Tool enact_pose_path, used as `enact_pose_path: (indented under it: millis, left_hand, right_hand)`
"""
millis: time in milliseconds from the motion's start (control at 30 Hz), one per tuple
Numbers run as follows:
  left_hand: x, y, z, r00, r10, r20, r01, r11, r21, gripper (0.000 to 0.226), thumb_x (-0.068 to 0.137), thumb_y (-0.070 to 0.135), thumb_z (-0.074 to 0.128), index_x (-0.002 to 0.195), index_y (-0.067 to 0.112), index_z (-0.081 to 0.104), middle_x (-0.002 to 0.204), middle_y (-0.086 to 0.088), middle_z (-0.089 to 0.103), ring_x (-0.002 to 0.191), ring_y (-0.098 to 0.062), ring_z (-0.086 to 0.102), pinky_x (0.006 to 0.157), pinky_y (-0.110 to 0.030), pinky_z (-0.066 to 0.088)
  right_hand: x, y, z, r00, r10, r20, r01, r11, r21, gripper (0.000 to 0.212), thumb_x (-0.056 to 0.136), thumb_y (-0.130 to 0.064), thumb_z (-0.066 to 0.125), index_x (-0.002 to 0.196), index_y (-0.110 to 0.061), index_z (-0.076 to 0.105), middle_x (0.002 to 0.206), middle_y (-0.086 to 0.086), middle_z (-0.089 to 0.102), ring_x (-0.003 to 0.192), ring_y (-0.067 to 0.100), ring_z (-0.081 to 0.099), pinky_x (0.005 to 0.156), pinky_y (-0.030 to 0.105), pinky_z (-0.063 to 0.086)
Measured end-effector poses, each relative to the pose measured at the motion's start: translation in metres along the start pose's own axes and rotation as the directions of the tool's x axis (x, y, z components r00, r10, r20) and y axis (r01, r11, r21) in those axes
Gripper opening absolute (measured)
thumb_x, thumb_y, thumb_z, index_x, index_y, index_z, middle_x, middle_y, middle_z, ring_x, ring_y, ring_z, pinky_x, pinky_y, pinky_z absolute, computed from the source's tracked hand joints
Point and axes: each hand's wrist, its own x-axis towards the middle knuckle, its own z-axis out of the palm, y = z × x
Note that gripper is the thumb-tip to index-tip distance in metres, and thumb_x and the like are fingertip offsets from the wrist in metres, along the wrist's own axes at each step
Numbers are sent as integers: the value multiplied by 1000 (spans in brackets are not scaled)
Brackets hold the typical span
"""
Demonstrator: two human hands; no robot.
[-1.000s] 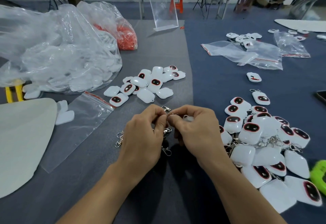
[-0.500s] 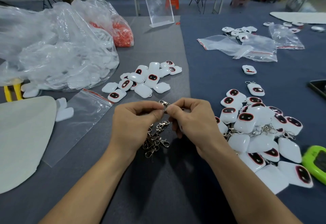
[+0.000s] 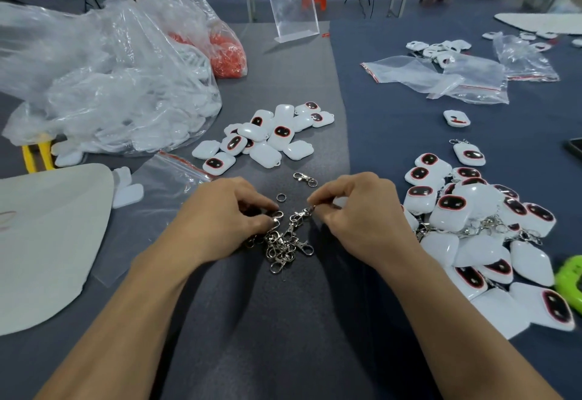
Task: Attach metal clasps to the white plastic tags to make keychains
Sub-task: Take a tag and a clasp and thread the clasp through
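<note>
Grey cloth covers the surface (image 3: 283, 321), where a heap of metal clasps (image 3: 283, 248) lies between both hands. The left hand (image 3: 220, 220) pinches one clasp at the heap's edge; the right hand (image 3: 362, 213) pinches another by its end. A loose ring (image 3: 281, 197) sits just beyond. Bare white tags (image 3: 267, 138) lie farther off, finished keychains (image 3: 466, 220) crowd the right, bulging plastic bags (image 3: 104, 84) the left

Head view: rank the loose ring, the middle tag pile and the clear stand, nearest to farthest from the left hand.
1. Loose ring, just right of the left hand.
2. Tag pile, ahead.
3. Clear stand, far back.
</note>
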Motion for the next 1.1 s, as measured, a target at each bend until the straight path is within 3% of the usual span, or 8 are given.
enact_pose_path:
  millis: [167, 300, 433, 567, 700, 867, 1033, 1100]
  left_hand:
    - [3, -2, 5, 1000, -26, -18, 24, 996, -87, 24, 77, 21, 83, 69, 42, 76, 80, 18, 71, 75, 5, 62, 62, -5, 38]
    - [-2, 4, 15, 977, 41, -208, -61, 994, -93, 11, 84, 23, 78, 83, 34, 79, 85, 17, 71, 80, -2, 62, 78, -25, 49]
    - [-6, 23, 26, 935, 162, -315, -217, 965, -147, 11, 85, 34, 71, 92, 34, 79, 88, 18, 71, 81, -5, 66, 77, -36, 52]
    - [-8, 25, 31, 941, 69, -331, -187, 921, -340, 10, 83, 27, 73, 88, 34, 79, 75, 22, 73, 72, -1, 70, 71, -33, 58]
    - [-3, 25, 34, 953, -29, -302, -130, 860, -494, 30, 76, 6, 77, 82, 35, 80, 74, 15, 75, 68, -13, 72, 68, -32, 61]
    - [0, 24, 34, 954, -109, -278, -77, 810, -582, 28, 77, 10, 78, 83, 37, 81, 70, 9, 76, 65, -15, 71, 65, -29, 57]
    - [0, 26, 33, 935, -147, -323, -111, 743, -660, 22, 73, 15, 87, 76, 36, 81, 69, 8, 76, 62, -4, 70, 59, -17, 53]
    - [-2, 28, 34, 932, -143, -332, -118, 748, -653, 19, 69, 21, 89, 75, 37, 80, 68, 8, 75, 61, -13, 71, 58, -27, 57]
  right_hand:
    - [-1, -3, -1, 996, -66, -62, 65, 998, -21, 23, 82, -10, 72, 84, -30, 82, 87, -15, 74, 82, 3, 66, 75, 8, 47]
    - [-3, -8, 1, 991, -92, -102, 95, 995, 24, 23, 83, -11, 75, 90, -31, 82, 88, -18, 73, 84, -1, 66, 74, 1, 43]
    - [-9, -13, 7, 997, -63, -46, 68, 991, 117, 21, 83, -18, 80, 97, -34, 81, 81, -18, 75, 77, -3, 67, 67, 5, 48]
    - [-7, -12, 8, 999, 17, -51, -8, 984, 180, 13, 85, -21, 81, 79, -33, 81, 55, -16, 65, 52, 5, 61, 48, 13, 44]
    - [-3, -9, 7, 995, 81, -53, -63, 955, 289, 14, 82, -23, 80, 71, -31, 77, 50, -7, 63, 43, 5, 55, 46, 24, 47]
    - [1, -7, 6, 983, 181, 44, -180, 865, 468, 8, 71, -28, 73, 69, -21, 75, 50, 4, 62, 44, 15, 57, 49, 29, 46]
    - [1, -5, 1, 982, 187, 21, -184, 929, 321, 14, 79, -18, 74, 68, -26, 75, 53, -3, 65, 48, 10, 59, 50, 34, 52]
    - [-1, -6, 1, 990, 127, -67, -112, 974, 197, 20, 81, -14, 71, 68, -28, 75, 55, -12, 66, 50, 3, 58, 52, 16, 48]
